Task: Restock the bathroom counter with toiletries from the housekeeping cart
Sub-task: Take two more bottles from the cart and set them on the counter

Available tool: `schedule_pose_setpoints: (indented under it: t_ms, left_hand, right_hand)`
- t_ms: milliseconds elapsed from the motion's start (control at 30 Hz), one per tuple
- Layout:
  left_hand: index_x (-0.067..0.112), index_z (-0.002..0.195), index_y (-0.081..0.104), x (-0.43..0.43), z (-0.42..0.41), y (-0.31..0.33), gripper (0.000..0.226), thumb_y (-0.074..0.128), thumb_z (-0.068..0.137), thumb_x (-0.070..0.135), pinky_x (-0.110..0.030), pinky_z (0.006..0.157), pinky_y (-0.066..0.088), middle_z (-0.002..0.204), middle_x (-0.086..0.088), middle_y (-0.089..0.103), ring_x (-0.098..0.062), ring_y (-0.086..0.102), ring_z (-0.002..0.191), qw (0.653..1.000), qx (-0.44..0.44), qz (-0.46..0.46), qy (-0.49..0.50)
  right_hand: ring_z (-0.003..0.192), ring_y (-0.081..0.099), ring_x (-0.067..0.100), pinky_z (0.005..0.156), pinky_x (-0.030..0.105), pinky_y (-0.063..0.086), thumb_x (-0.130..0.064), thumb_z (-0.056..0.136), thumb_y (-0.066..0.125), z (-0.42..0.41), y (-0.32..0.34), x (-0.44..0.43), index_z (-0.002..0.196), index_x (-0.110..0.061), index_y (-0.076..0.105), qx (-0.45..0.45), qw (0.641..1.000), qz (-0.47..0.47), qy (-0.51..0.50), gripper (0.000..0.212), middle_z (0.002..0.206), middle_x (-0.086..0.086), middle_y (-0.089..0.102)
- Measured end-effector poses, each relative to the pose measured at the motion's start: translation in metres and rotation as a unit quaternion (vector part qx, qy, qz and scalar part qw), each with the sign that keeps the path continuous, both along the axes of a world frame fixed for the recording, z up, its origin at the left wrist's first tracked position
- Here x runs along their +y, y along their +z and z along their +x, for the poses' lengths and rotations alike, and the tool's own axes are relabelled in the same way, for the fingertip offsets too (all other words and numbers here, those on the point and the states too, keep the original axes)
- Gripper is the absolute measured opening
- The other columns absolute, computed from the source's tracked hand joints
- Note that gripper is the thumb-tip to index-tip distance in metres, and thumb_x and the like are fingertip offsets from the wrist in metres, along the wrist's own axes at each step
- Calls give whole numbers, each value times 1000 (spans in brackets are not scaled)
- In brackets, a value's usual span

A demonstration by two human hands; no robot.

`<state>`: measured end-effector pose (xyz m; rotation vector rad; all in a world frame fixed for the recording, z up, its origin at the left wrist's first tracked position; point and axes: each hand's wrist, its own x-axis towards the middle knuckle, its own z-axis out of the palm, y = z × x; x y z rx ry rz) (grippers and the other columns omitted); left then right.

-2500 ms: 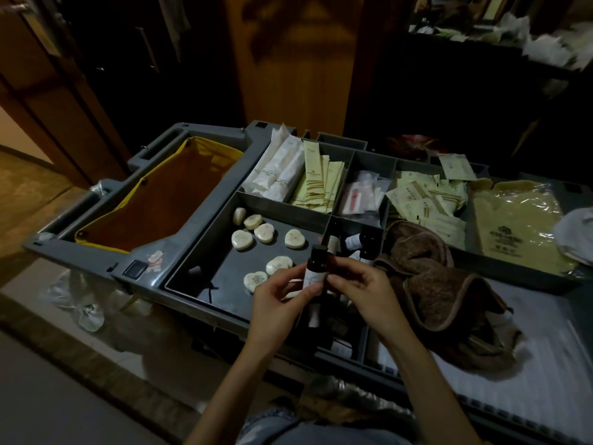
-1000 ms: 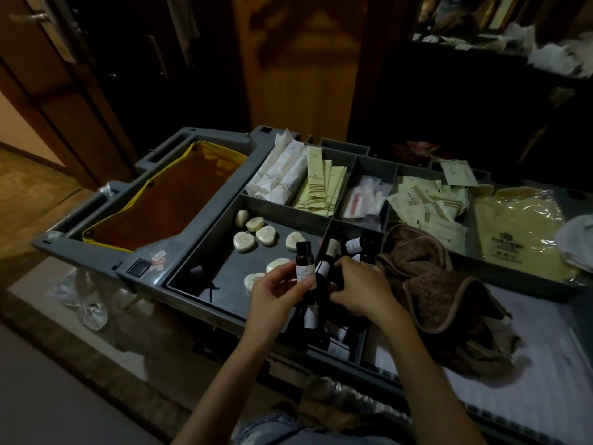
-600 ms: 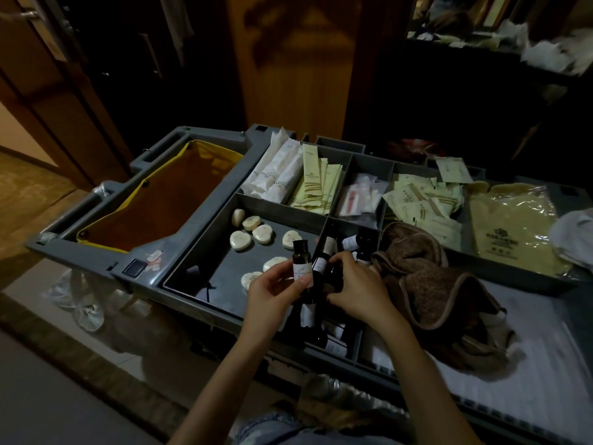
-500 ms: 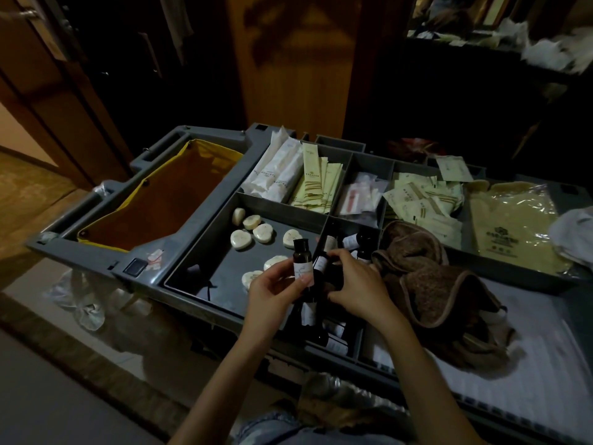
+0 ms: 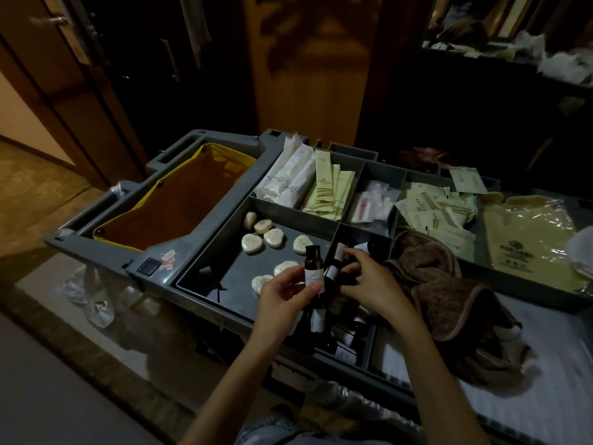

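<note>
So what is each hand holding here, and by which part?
Left hand grips a small dark brown plastic bottle by its white-labelled body, cap clear. Right hand pinches a second such bottle; where exactly is hidden.

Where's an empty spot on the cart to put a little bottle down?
The grey soap tray has bare floor left of the white heart-shaped soaps. The white ribbed mat right of the brown towel is free too. The narrow bottle bin is crowded.
</note>
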<state>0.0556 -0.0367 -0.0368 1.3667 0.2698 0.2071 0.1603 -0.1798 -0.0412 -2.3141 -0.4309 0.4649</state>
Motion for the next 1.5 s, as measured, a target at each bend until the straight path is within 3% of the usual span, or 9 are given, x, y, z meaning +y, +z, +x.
schedule_pose_setpoints:
  t_ms: [167, 333, 500, 600, 833, 1133, 1333, 1433, 1500]
  left_hand:
    - [8, 109, 65, 1, 1, 0, 25, 62, 87, -2, -17, 70, 53, 94, -2, 74, -11, 71, 89, 1000, 2, -10, -1]
    - [9, 109, 65, 2, 2, -1, 26, 63, 86, -2, -19, 71, 54, 96, -6, 74, -14, 71, 89, 1000, 5, -12, 4]
    - [13, 106, 65, 1, 2, -2, 25, 63, 86, -2, -20, 71, 54, 93, -2, 75, -13, 71, 88, 1000, 4, -15, 7]
    - [10, 109, 65, 1, 2, -2, 26, 62, 86, -2, -19, 71, 54, 95, -3, 75, -14, 71, 90, 1000, 3, -17, 6]
    - [11, 107, 66, 0, 2, -1, 23, 61, 88, -1, -19, 71, 54, 95, -5, 75, -15, 71, 90, 1000, 1, -15, 2]
    - [9, 110, 66, 0, 1, -2, 24, 63, 87, 0, -20, 72, 54, 98, -8, 74, -16, 71, 91, 1000, 2, -7, 16]
    - [10, 109, 66, 0, 0, -4, 24, 64, 87, 3, -21, 74, 54, 100, -9, 74, -17, 71, 94, 1000, 3, 6, 17]
    - [8, 112, 65, 0, 1, -3, 25, 64, 87, 3, -21, 75, 55, 101, -9, 74, -18, 70, 94, 1000, 5, 6, 18]
    - [9, 110, 66, -1, 0, -3, 24, 64, 87, 3, -20, 73, 54, 99, -7, 74, -17, 71, 93, 1000, 6, 1, 21]
  right_hand:
    - [126, 51, 25, 103, 40, 45, -20, 84, 71, 14, -3, 6, 146, -26, 32, 85, 996, 25, 19, 74, 140, 4, 49]
    - [125, 51, 28, 99, 35, 44, -17, 90, 67, 26, -3, 17, 152, -15, 23, 148, 976, 116, -111, 76, 143, 15, 46]
    - [125, 50, 27, 95, 31, 42, -12, 88, 68, 29, -10, 20, 152, -16, 19, 150, 975, 116, -118, 81, 141, 14, 47]
    - [119, 56, 28, 101, 41, 46, -13, 83, 73, 27, -16, 23, 154, -19, 13, 171, 971, 126, -110, 92, 136, 17, 53]
    - [121, 54, 23, 100, 42, 48, -5, 83, 72, 23, -20, 25, 145, -27, 32, 139, 972, 175, -78, 77, 136, 9, 53]
    - [86, 63, 9, 66, 9, 42, -11, 83, 73, 15, -24, 30, 123, -22, 61, -52, 964, 208, -160, 43, 91, -2, 67]
    - [78, 63, 6, 68, 20, 48, -25, 93, 62, 14, -23, 31, 99, -19, 56, -100, 943, 257, -185, 11, 80, -8, 63]
    - [77, 61, 16, 70, 32, 50, -29, 91, 64, 17, -24, 31, 108, -16, 56, -68, 958, 220, -170, 23, 80, 0, 59]
    - [86, 60, 21, 72, 31, 45, -35, 92, 61, 18, -24, 32, 123, -19, 50, -29, 976, 161, -146, 37, 90, 2, 57]
